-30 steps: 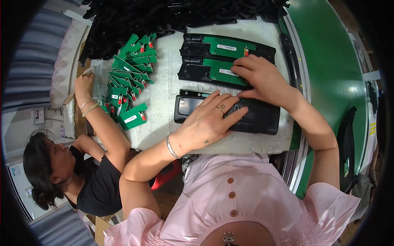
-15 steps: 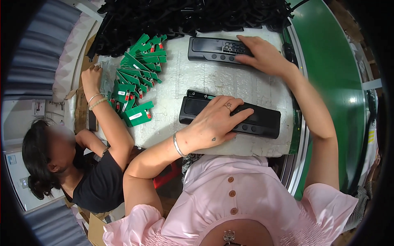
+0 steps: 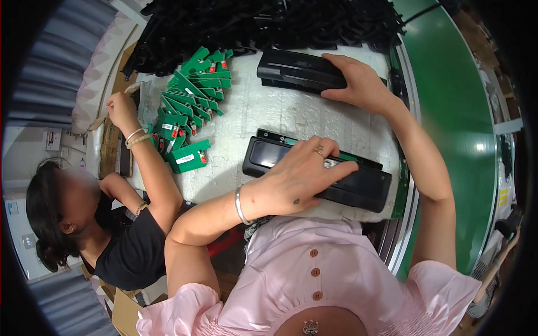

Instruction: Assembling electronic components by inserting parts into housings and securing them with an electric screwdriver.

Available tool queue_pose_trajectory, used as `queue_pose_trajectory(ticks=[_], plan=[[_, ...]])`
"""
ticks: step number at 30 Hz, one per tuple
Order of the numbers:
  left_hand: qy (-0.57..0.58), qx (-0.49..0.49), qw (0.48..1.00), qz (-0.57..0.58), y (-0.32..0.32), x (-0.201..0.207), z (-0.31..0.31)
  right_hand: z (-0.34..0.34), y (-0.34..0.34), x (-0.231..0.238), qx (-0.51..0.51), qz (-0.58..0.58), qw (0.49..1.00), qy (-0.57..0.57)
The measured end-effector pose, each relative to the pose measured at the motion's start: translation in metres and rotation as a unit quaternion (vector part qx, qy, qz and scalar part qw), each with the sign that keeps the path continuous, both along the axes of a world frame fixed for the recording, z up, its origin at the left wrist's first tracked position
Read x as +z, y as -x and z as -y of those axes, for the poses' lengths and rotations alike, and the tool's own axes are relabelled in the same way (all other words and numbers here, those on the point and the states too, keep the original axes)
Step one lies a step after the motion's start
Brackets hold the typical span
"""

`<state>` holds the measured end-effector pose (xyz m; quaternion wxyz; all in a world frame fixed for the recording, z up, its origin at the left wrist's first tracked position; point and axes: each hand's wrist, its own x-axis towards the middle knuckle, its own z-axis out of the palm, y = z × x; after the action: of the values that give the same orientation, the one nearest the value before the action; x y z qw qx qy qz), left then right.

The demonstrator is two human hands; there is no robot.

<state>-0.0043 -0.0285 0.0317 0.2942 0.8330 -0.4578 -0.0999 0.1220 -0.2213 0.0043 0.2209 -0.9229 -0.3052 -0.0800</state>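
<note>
My left hand (image 3: pixel 302 173) is closed over a long black plastic housing (image 3: pixel 358 187) near the table's front edge, its fingers hiding the housing's middle. The glossy front shell sits askew over a black back shell (image 3: pixel 269 135), and a strip of green circuit board shows between them along the far side. Farther off, my right hand (image 3: pixel 361 84) grips the right end of a second black housing (image 3: pixel 297 68), thumb on the near side and fingers on the far side. That one is tipped, so its keypad face is out of sight.
Several green circuit boards (image 3: pixel 193 89) with red parts lie heaped at the left of the white foam-covered table (image 3: pixel 235 123). A pile of black plastic parts (image 3: pixel 269 25) lines the far edge. At the left, another person's hand (image 3: pixel 120 109) is beside a clear plastic bag (image 3: pixel 148 98).
The far housing has been tilted by my right hand, turning its keypad out of view. The near front shell has shifted toward me and right, exposing the green board behind it.
</note>
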Motion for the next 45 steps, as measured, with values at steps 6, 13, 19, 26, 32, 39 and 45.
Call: queue_pose_trajectory(ticks=[6, 13, 19, 26, 32, 39, 45], plan=[[0.006, -0.015, 0.999, 0.04, -0.015, -0.009, -0.007, -0.023, -0.004, -0.006, 0.025, 0.012, 0.999, 0.036], [0.045, -0.002, 0.99, 0.132, 0.006, -0.031, -0.008, -0.02, 0.001, -0.019, 0.007, -0.001, 1.0, 0.008], [0.086, 0.031, 0.979, 0.183, 0.021, -0.048, -0.004, -0.029, 0.009, -0.008, 0.004, -0.033, 0.999, -0.007], [0.079, 0.044, 0.982, 0.167, 0.014, -0.048, -0.004, -0.036, 0.012, 0.004, 0.001, -0.073, 0.997, 0.011], [0.066, -0.007, 0.979, 0.194, 0.006, -0.052, 0.005, -0.045, 0.049, 0.053, 0.0, -0.102, 0.993, -0.059], [0.109, 0.023, 0.979, 0.17, 0.022, -0.055, -0.001, -0.035, 0.08, 0.057, -0.038, -0.152, 0.984, -0.084], [0.132, -0.024, 0.976, 0.174, 0.019, -0.064, 0.002, -0.021, 0.091, 0.059, -0.053, -0.149, 0.984, -0.083]])
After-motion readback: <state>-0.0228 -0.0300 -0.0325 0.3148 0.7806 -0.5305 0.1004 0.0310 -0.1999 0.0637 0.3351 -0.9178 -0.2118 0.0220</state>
